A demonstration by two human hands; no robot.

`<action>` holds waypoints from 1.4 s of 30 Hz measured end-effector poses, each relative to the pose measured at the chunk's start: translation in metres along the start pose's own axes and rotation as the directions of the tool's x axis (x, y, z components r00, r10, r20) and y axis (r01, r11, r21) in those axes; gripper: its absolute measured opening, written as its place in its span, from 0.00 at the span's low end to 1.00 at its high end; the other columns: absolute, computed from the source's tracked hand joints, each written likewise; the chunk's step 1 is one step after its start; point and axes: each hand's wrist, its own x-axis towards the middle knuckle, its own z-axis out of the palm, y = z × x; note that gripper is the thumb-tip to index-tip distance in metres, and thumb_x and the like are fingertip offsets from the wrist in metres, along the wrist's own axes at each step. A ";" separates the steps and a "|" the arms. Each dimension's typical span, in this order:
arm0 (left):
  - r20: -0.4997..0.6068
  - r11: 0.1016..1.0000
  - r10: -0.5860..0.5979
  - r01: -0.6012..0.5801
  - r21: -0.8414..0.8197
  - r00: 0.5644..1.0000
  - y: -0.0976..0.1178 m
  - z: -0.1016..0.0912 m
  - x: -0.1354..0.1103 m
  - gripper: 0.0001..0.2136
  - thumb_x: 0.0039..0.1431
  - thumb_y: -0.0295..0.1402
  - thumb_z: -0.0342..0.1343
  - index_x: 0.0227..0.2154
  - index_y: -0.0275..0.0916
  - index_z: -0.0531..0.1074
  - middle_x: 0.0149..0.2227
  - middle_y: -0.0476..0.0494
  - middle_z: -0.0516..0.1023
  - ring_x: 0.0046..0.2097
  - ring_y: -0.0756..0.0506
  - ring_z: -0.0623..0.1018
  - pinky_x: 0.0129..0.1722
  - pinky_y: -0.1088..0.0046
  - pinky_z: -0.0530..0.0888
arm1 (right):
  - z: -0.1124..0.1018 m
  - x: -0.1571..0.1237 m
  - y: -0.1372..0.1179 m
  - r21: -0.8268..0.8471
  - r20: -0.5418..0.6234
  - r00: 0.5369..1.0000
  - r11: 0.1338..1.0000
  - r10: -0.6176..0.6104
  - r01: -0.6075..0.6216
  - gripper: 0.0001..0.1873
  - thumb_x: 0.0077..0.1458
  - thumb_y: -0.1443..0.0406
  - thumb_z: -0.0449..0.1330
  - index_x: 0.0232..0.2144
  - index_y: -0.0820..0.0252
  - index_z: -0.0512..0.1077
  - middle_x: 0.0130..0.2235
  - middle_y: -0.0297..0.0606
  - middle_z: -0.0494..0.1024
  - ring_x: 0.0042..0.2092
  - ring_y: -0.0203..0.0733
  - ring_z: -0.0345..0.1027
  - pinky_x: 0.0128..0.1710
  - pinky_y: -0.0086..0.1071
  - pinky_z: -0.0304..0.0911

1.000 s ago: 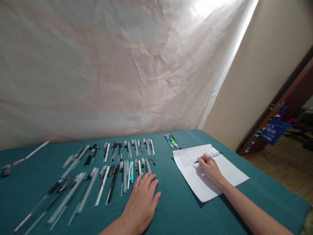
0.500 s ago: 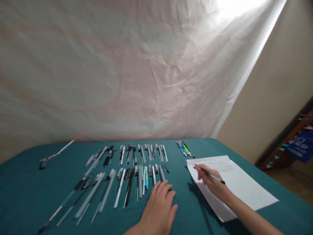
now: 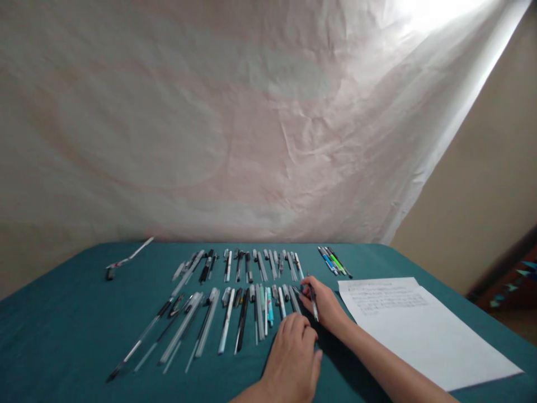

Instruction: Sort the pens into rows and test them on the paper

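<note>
My left hand (image 3: 293, 352) lies palm down on the cloth, fingers extended and loosely together, just in front of the right end of the nearer row of disassembled pens (image 3: 226, 320). Its fingertips are by the lower end of a clear pen barrel (image 3: 295, 300), and what lies beneath the palm is hidden. My right hand (image 3: 325, 305) is closed around a slim pen (image 3: 313, 305) with a dark part and a pale end. Its fingertips reach beside a small dark cap (image 3: 297, 291) at the end of that row. The sheet of paper (image 3: 403, 330) bears several handwritten lines.
A farther row of pen parts (image 3: 239, 266) runs across the teal tablecloth (image 3: 62, 324). Several blue, green and black pens (image 3: 334, 261) lie together at the back right. A thin white strip with a dark end (image 3: 130, 258) rests at the far left. A pale sheet hangs behind.
My right hand, with the pen, has moved left off the paper to the right end of the nearer pen row. The view has turned slightly left; my left hand rests by the pens as before.
</note>
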 end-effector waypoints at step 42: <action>-0.101 0.527 -0.439 0.165 -0.834 0.893 -0.014 -0.013 0.025 0.16 0.57 0.42 0.46 0.43 0.36 0.64 0.36 0.44 0.71 0.33 0.50 0.70 0.33 0.75 0.67 | -0.020 -0.026 -0.048 0.125 -0.160 0.954 0.954 -0.252 0.273 0.07 0.50 0.69 0.54 0.34 0.57 0.65 0.31 0.35 0.69 0.32 0.38 0.65 0.34 0.30 0.61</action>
